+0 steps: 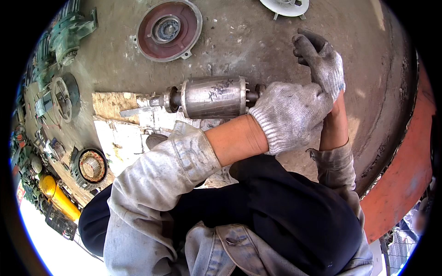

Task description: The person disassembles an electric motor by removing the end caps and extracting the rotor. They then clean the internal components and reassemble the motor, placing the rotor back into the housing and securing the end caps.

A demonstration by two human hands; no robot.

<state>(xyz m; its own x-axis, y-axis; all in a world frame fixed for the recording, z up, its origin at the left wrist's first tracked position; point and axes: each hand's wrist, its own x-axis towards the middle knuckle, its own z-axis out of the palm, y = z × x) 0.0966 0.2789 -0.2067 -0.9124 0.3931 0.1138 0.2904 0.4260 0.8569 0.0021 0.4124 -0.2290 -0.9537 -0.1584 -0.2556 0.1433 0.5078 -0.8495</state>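
Observation:
Both my hands wear grey-white knitted gloves. My left hand (292, 115) is closed at my right wrist, its fingers on the cuff of the right glove (338, 85); its fingertips are mostly hidden. Raised beyond it, my right hand (322, 57) holds nothing, its darkened fingers partly bent and apart. Just left of my left hand, a motor rotor (214, 97) lies sideways, with dark handwriting on its metal body and a bearing (173, 99) on the left part of its shaft. The shaft's right end is partly covered by my left hand.
Cardboard (113, 103) lies under the rotor's left end. Beyond sits a reddish-brown motor end cover (147, 39); a white round part (287, 7) is at the far edge. A stator (91, 166), green motor housings (69, 34) and a yellow cylinder (60, 198) stand left. An orange-red panel (400, 170) curves along the right.

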